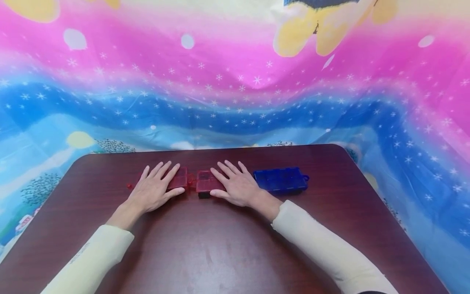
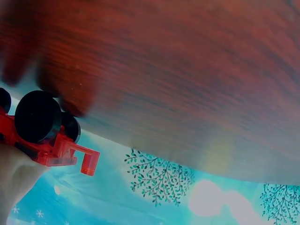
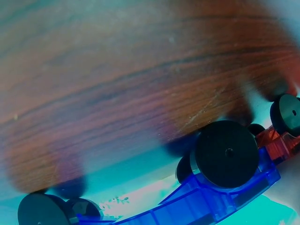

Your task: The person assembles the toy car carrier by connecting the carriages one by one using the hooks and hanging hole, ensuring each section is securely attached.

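Observation:
My left hand (image 1: 154, 190) rests palm down, fingers spread and straight, over a see-through red toy train car (image 1: 180, 179). The car's hook (image 2: 89, 161) and black wheels (image 2: 37, 117) show in the left wrist view. A second red section (image 1: 203, 179) lies just right of it, with a small red link between them. Across that section's right part my right hand (image 1: 238, 185) lies flat, fingers straight. Beside this hand's wrist side is a see-through blue train car (image 1: 280, 179) with a loop at its right end; its black wheel (image 3: 226, 154) appears in the right wrist view.
The cars stand in a row near the far edge of a dark brown wooden table (image 1: 213, 245) with rounded corners. Behind it hangs a pink and blue printed cloth (image 1: 235, 94).

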`<act>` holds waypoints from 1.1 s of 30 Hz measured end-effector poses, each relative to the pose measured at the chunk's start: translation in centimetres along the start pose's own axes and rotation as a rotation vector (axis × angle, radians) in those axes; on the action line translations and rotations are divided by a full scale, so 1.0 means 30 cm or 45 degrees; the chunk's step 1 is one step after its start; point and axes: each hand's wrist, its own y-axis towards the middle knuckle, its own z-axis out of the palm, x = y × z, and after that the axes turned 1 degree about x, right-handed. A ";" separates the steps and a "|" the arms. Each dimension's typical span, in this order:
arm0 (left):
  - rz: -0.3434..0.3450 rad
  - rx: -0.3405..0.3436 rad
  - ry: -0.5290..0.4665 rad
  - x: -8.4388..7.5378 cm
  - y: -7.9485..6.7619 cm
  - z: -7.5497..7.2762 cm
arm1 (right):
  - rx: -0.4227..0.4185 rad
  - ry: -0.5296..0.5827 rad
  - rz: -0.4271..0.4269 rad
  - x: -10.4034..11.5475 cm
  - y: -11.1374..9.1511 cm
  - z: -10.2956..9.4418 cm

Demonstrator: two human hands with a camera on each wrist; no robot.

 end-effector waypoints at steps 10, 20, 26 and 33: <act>0.003 -0.024 -0.027 0.007 -0.013 0.004 | -0.009 0.015 -0.012 0.000 0.001 0.000; 0.020 -0.029 -0.035 0.013 -0.024 0.008 | -0.018 0.022 -0.011 0.001 0.000 -0.001; 0.039 -0.032 -0.040 0.021 -0.035 0.007 | -0.017 0.034 -0.016 0.003 0.002 0.003; 0.045 -0.019 -0.031 0.018 -0.038 0.008 | -0.019 0.003 -0.007 0.000 0.005 0.004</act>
